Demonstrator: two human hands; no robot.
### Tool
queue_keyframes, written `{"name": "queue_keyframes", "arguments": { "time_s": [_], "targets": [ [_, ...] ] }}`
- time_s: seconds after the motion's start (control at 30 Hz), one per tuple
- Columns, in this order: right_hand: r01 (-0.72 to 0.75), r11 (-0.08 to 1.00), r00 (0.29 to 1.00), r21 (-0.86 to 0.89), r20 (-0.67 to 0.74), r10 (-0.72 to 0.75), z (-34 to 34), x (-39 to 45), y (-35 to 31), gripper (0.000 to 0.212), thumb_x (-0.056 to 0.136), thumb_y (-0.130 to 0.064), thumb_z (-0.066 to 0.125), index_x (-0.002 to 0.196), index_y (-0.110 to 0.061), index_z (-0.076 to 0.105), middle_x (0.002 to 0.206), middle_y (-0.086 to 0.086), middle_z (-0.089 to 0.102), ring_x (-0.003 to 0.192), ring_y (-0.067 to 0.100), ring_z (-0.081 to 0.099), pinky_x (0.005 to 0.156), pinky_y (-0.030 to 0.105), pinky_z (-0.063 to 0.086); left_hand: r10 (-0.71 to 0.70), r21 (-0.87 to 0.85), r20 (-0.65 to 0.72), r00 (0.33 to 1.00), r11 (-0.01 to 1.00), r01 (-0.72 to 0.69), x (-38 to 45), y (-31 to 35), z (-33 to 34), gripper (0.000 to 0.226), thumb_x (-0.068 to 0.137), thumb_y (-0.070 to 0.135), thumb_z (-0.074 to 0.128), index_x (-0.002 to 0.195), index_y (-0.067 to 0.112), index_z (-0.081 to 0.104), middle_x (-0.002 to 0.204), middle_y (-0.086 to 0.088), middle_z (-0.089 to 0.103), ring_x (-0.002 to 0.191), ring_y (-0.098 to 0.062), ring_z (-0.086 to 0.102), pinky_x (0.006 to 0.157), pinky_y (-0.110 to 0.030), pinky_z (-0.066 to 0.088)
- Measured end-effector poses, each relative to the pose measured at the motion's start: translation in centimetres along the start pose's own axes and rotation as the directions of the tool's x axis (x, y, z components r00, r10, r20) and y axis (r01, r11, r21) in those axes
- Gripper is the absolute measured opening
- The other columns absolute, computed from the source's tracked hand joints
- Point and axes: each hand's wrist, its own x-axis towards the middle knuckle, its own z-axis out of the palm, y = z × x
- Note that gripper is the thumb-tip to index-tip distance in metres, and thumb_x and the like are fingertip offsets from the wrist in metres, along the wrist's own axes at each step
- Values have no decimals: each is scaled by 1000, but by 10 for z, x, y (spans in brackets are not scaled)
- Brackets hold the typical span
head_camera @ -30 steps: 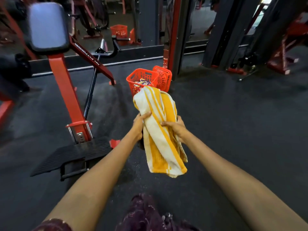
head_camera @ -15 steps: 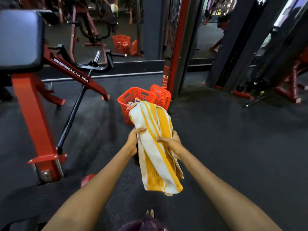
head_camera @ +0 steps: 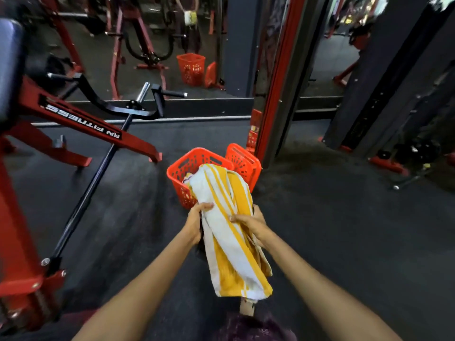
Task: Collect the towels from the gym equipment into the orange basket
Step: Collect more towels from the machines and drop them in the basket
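A yellow-and-white striped towel [head_camera: 229,232] hangs bunched between both hands at the middle of the view. My left hand [head_camera: 195,221] grips its left edge. My right hand [head_camera: 251,223] grips its right side with the fingers curled over the cloth. Just beyond the towel's top stands the orange basket [head_camera: 194,163] on the dark floor, with some cloth showing inside it. The towel's upper end hides the basket's near right part.
An orange lid or second basket [head_camera: 242,162] leans against the first, beside a red and black upright post [head_camera: 278,94]. A red exercise machine [head_camera: 81,124] with a black bar [head_camera: 91,190] fills the left. A mirror behind reflects a basket [head_camera: 190,68]. Dark machine frames stand at right.
The basket has come nearer and lower in view as I walked toward it. The towel's top now overlaps the basket's rim. Both hands keep the same hold.
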Motion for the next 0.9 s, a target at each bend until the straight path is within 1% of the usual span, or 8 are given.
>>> {"name": "queue_keyframes", "arguments": {
  "time_s": [0.2, 0.3, 0.37, 0.43, 0.5, 0.63, 0.73, 0.9],
  "targets": [
    [-5, 998, 997, -66, 78, 11, -10, 115, -72, 73, 63, -5, 82, 123, -16, 42, 118, 6, 59, 104, 21, 60, 85, 34, 52, 54, -74, -68, 996, 995, -59, 95, 51, 40, 60, 64, 20, 66, 120, 3, 60, 119, -18, 66, 110, -37, 62, 100, -50, 47],
    [-3, 996, 991, -85, 130, 14, -6, 171, -104, 71, 65, -2, 80, 126, -8, 43, 116, 9, 61, 95, 19, 62, 71, 28, 52, 81, -106, -115, 990, 990, -94, 134, 76, 52, 63, 59, 22, 67, 120, 4, 61, 116, -14, 67, 109, -34, 62, 93, -41, 51],
    [-13, 991, 987, -130, 159, 34, 2, 208, -121, 62, 68, 0, 78, 120, -8, 45, 109, 6, 61, 84, 13, 60, 62, 22, 49, 85, -147, -170, 982, 983, -110, 167, 88, 51, 74, 53, 25, 72, 123, 7, 59, 118, -14, 67, 109, -33, 63, 96, -44, 50],
    [-12, 985, 982, -173, 186, 44, 12, 243, -137, 61, 68, 0, 79, 119, -10, 47, 107, 4, 61, 84, 13, 61, 65, 23, 49, 89, -157, -205, 975, 980, -123, 201, 99, 48, 83, 47, 28, 76, 126, 8, 57, 121, -15, 65, 109, -33, 63, 99, -47, 48],
    [-11, 977, 976, -214, 209, 57, 23, 283, -149, 73, 61, -8, 83, 125, -7, 48, 116, 7, 63, 97, 21, 63, 76, 29, 50, 97, -161, -228, 969, 978, -136, 236, 112, 45, 81, 47, 29, 76, 124, 7, 59, 119, -15, 66, 109, -33, 63, 100, -47, 48],
    [-9, 962, 972, -274, 223, 72, 51, 365, -177, 66, 69, -8, 79, 126, -5, 45, 119, 9, 61, 99, 22, 60, 67, 26, 49, 97, -165, -287, 953, 975, -149, 306, 146, 43, 63, 59, 29, 74, 118, 11, 63, 114, -11, 69, 108, -29, 64, 100, -44, 48],
    [-39, 946, 964, -322, 238, 121, 70, 420, -195, 63, 70, -10, 78, 126, -6, 48, 119, 10, 62, 98, 22, 61, 70, 27, 50, 61, -184, -317, 946, 975, -124, 349, 167, 39, 46, 70, 28, 71, 114, 14, 65, 113, -9, 70, 108, -28, 64, 100, -43, 48],
    [-105, 880, 939, -463, 245, 241, 107, 493, -220, 73, 63, -25, 81, 126, -9, 47, 122, 7, 60, 106, 23, 61, 85, 34, 51, -31, -267, -347, 937, 962, -67, 416, 191, 17, 79, 49, 37, 82, 123, 20, 61, 114, -3, 70, 109, -24, 64, 102, -43, 47]
  ]
}}
